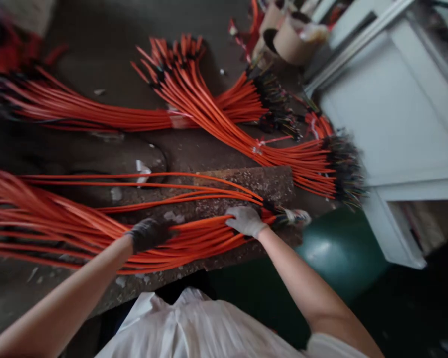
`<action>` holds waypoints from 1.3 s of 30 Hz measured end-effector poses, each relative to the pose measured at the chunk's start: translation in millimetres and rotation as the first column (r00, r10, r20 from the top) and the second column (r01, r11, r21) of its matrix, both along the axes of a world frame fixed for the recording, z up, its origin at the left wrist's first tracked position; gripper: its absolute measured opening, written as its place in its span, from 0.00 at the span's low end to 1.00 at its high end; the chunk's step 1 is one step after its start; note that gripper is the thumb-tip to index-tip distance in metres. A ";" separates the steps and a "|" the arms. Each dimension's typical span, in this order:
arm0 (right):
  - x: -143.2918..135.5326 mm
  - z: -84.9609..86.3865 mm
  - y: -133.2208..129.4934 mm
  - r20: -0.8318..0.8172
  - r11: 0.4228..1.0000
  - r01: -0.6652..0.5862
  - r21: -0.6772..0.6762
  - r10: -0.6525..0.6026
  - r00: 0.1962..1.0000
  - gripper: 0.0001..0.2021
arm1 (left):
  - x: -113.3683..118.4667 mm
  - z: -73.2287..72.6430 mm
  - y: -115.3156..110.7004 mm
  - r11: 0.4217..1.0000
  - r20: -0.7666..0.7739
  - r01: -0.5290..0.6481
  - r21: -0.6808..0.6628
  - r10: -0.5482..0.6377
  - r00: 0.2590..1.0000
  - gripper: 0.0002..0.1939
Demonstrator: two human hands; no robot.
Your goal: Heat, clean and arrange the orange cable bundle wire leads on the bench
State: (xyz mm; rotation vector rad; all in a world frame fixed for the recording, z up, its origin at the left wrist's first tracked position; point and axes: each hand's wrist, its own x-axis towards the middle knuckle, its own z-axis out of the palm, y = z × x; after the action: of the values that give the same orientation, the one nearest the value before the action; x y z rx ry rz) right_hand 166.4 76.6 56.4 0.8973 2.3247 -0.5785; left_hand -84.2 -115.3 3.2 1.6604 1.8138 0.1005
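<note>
A loose bundle of orange cables (194,248) lies along the near side of the worktable, with its dark, stripped ends to the right. My right hand (246,221), in a light grey glove, is closed around some of these cables close to their ends. Farther left, my left hand (149,234) wears a dark glove and rests over the same bundle; motion blurs its fingers. A few separate orange cables (186,186) run just beyond my hands. Pale wrapping (296,217) surrounds wire ends right of my right hand.
Tied orange cable bundles (216,119) cross at the back of the worktable (108,15). Brown tape rolls (291,42) stand at the back right. A light grey cabinet (399,109) bounds the right side, beside a green rounded surface (339,248). White scraps (142,171) are scattered about.
</note>
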 end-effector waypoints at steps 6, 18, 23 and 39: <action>-26.2 -11.2 17.5 -0.263 0.965 0.154 0.211 -0.095 0.960 0.26 | -7.3 -3.1 1.0 0.958 -0.194 -0.230 0.170 0.261 0.945 0.25; -111.5 -50.5 -44.4 -0.071 0.926 -0.100 0.363 0.134 0.988 0.21 | -3.6 -17.0 78.5 0.988 -0.172 0.153 -0.012 -0.153 0.973 0.23; -95.9 -33.2 -81.2 -0.154 0.938 -0.119 0.326 0.177 0.972 0.10 | -12.2 -8.6 23.5 0.986 -0.136 0.155 -0.065 -0.162 0.977 0.26; -136.5 -29.7 -212.5 -0.308 0.976 -0.215 0.020 0.211 0.928 0.25 | -62.9 23.3 -117.3 0.973 -0.086 0.068 -0.221 -0.089 0.992 0.22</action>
State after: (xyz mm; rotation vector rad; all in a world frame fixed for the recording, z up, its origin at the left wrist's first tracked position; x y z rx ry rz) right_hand 29.9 -135.9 26.7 0.5658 2.6513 -0.6812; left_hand -147.2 -232.5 26.5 1.6010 1.7559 -0.2085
